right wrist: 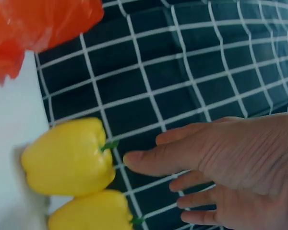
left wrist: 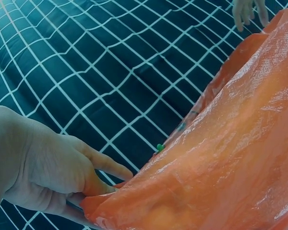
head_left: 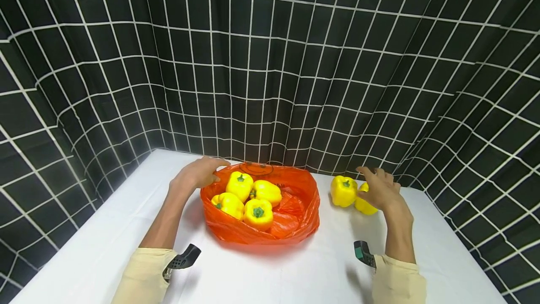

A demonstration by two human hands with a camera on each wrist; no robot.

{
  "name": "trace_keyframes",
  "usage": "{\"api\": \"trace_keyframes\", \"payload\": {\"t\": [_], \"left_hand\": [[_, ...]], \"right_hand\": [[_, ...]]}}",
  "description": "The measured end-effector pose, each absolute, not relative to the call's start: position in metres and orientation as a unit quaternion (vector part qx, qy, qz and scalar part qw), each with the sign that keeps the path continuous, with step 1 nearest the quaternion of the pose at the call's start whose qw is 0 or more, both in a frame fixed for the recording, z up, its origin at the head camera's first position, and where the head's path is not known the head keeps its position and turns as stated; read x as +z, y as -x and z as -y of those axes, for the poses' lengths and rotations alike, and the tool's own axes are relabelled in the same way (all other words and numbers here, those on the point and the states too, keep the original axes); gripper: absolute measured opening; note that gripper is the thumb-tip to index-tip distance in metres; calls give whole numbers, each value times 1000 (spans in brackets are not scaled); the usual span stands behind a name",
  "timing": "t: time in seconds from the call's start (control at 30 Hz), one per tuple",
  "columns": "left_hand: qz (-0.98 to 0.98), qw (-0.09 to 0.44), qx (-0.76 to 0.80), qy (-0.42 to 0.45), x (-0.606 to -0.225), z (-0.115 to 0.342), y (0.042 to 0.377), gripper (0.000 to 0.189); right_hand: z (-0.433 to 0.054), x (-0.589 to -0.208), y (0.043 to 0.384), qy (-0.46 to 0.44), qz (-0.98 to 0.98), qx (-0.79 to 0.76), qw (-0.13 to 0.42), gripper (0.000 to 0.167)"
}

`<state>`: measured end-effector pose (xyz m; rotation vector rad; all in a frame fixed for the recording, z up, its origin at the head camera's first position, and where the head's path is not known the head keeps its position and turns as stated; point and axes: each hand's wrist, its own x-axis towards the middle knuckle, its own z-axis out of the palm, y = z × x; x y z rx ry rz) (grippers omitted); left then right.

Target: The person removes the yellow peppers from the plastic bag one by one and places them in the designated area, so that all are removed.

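Note:
A red plastic bag (head_left: 310,219) lies open on the white table with several yellow bell peppers (head_left: 258,214) inside, grouped toward its left side. My left hand (head_left: 201,171) pinches the bag's upper left rim between thumb and fingers. In the left wrist view, the bag's side (left wrist: 221,158) stretches away from that hand (left wrist: 53,167). Over on the right, my right hand (head_left: 381,189) hovers above two more yellow bell peppers, its fingers spread and holding nothing. The nearer pepper (right wrist: 69,157) and the second pepper (right wrist: 93,213) sit side by side, stems facing the right hand (right wrist: 230,167).
Dark cloth with a white grid (head_left: 270,60) hangs behind the table and along both sides. White table surface (head_left: 270,276) lies in front of the bag and between it and the two loose peppers. Each wrist carries a small dark camera mount (head_left: 185,257).

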<state>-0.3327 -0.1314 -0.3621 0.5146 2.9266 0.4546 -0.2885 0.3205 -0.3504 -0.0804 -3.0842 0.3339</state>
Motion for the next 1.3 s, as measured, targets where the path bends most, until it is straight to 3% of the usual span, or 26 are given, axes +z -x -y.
{"api": "trace_keyframes", "payload": {"t": [0.4,0.63,0.8,0.97,1.2,1.3], "left_hand": [[-969,85,151,-175,-356,132,328,60],[-965,137,147,-165,-351,128,329,65],[-963,145,166,-156,-349,124,328,70],[-963,142,157,-168,-352,128,326,69],[-963,129,151,-184,-354,136,322,67],[-962,131,151,-188,-358,138,323,66]], "right_hand": [[-269,-330,269,-97,983,132,81,67],[-241,-331,267,-173,970,122,121,58],[-218,-334,274,-239,956,111,127,54],[-189,-348,283,-317,939,93,99,53],[-154,-374,288,-323,943,68,-36,68],[-150,-384,289,-320,944,44,-62,73]]}}
